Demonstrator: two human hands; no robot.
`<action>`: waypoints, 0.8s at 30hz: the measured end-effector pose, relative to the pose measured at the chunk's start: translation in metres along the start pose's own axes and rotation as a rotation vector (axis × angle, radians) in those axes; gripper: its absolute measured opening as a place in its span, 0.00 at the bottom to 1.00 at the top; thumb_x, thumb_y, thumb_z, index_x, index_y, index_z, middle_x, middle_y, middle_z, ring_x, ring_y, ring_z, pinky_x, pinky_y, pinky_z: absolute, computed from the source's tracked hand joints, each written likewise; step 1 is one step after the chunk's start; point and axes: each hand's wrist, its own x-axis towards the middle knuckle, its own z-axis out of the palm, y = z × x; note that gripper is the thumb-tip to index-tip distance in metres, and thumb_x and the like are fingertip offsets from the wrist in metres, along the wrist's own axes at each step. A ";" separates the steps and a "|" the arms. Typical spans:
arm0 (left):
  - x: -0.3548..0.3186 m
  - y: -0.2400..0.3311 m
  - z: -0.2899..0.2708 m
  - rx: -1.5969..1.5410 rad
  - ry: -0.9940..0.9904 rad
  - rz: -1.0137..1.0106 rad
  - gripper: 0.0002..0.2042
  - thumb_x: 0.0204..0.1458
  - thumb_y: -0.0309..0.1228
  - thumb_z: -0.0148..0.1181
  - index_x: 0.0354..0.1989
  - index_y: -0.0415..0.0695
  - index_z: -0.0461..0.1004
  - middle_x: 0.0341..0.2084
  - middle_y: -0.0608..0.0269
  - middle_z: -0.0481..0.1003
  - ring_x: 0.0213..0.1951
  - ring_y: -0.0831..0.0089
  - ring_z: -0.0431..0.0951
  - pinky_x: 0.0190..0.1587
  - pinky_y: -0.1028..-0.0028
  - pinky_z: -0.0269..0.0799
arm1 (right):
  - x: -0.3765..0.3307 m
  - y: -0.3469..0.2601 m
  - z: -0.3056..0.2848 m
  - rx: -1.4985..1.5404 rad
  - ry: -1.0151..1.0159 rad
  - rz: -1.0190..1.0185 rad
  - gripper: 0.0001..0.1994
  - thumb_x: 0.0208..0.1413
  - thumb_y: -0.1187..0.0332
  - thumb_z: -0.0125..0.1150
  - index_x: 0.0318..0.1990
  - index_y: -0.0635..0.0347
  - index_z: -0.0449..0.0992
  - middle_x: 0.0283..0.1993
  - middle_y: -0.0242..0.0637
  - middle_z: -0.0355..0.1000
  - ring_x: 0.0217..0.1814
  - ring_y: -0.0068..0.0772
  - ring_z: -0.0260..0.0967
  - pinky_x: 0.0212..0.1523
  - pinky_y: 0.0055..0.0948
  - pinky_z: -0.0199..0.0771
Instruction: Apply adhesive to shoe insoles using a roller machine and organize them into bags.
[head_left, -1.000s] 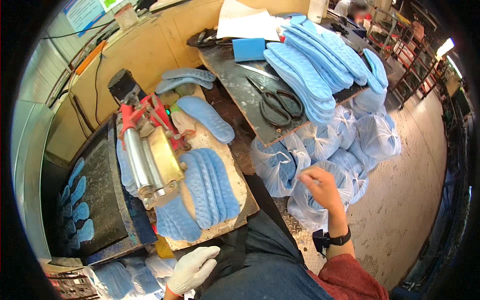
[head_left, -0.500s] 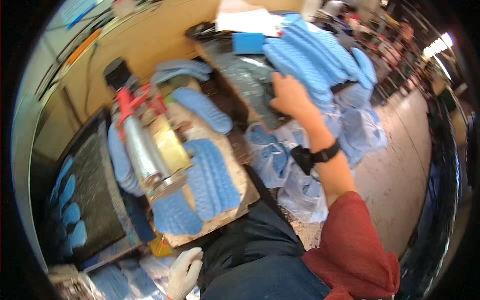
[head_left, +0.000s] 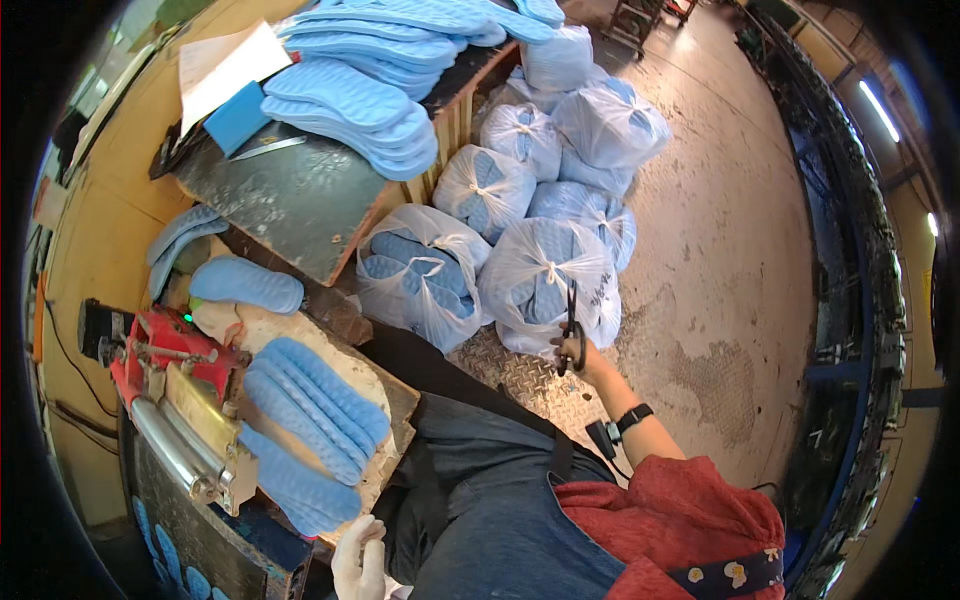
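My right hand (head_left: 590, 362) is closed around the handles of a pair of dark scissors (head_left: 571, 318), whose blades point away from me, over the tied plastic bags. Just beyond the scissors sits a clear bag (head_left: 545, 265) packed with blue insoles and knotted on top. At the lower edge my left hand (head_left: 360, 558), in a white glove, hangs beside my lap with its fingers loosely bent and nothing visible in it. Nearest to it lie blue textured insoles (head_left: 300, 485) on a worn board, with another row of insoles (head_left: 315, 405) behind them.
A machine with metal rollers (head_left: 180, 445) and a red body stands at the left. The dark worktable (head_left: 270, 205) carries stacked insoles (head_left: 350, 105), a blue block (head_left: 237, 118), a paper sheet (head_left: 225, 75) and a thin blade-like tool (head_left: 270, 147). Several filled bags (head_left: 485, 190) crowd the floor beside it.
My right hand has left the dark tabletop and moved toward me, over the bags, now with scissors showing. The view has swung right. My left hand stays low beside my lap.
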 end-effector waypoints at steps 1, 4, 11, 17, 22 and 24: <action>0.005 0.008 -0.001 0.031 -0.010 0.007 0.10 0.57 0.24 0.51 0.46 0.35 0.72 0.41 0.56 0.75 0.46 0.68 0.73 0.52 0.73 0.66 | 0.002 0.001 -0.009 0.036 -0.014 0.051 0.26 0.47 0.66 0.57 0.55 0.57 0.56 0.37 0.43 0.63 0.31 0.33 0.64 0.28 0.33 0.67; 0.015 0.022 0.003 0.053 -0.037 -0.009 0.11 0.58 0.25 0.51 0.46 0.35 0.71 0.41 0.55 0.75 0.46 0.67 0.74 0.52 0.72 0.66 | 0.021 0.005 -0.013 0.358 0.012 0.263 0.21 0.48 0.64 0.58 0.49 0.57 0.62 0.34 0.43 0.63 0.29 0.34 0.62 0.28 0.34 0.66; 0.022 0.035 0.018 0.089 -0.064 -0.006 0.10 0.58 0.25 0.51 0.46 0.35 0.72 0.41 0.55 0.75 0.45 0.67 0.74 0.51 0.72 0.66 | 0.065 0.010 0.002 0.369 0.099 0.304 0.21 0.48 0.57 0.58 0.47 0.58 0.65 0.30 0.41 0.64 0.26 0.35 0.61 0.27 0.37 0.66; 0.029 0.038 0.018 0.092 -0.078 -0.085 0.11 0.58 0.26 0.52 0.46 0.36 0.72 0.41 0.55 0.75 0.46 0.67 0.73 0.52 0.73 0.65 | 0.112 -0.009 0.009 0.411 0.153 0.177 0.20 0.45 0.53 0.61 0.39 0.56 0.66 0.29 0.41 0.65 0.25 0.33 0.61 0.27 0.31 0.66; 0.037 0.044 0.017 0.125 -0.091 -0.073 0.11 0.57 0.26 0.52 0.47 0.36 0.71 0.42 0.55 0.75 0.47 0.67 0.73 0.52 0.73 0.65 | 0.139 -0.009 0.020 0.353 0.170 0.089 0.22 0.46 0.47 0.63 0.37 0.54 0.64 0.23 0.33 0.61 0.18 0.27 0.59 0.20 0.26 0.63; 0.035 0.041 0.018 0.110 -0.087 -0.081 0.11 0.57 0.26 0.52 0.47 0.36 0.71 0.42 0.55 0.75 0.47 0.67 0.73 0.53 0.73 0.65 | 0.141 -0.010 0.031 0.256 0.239 -0.053 0.24 0.48 0.45 0.62 0.38 0.54 0.62 0.17 0.25 0.53 0.11 0.21 0.52 0.12 0.22 0.51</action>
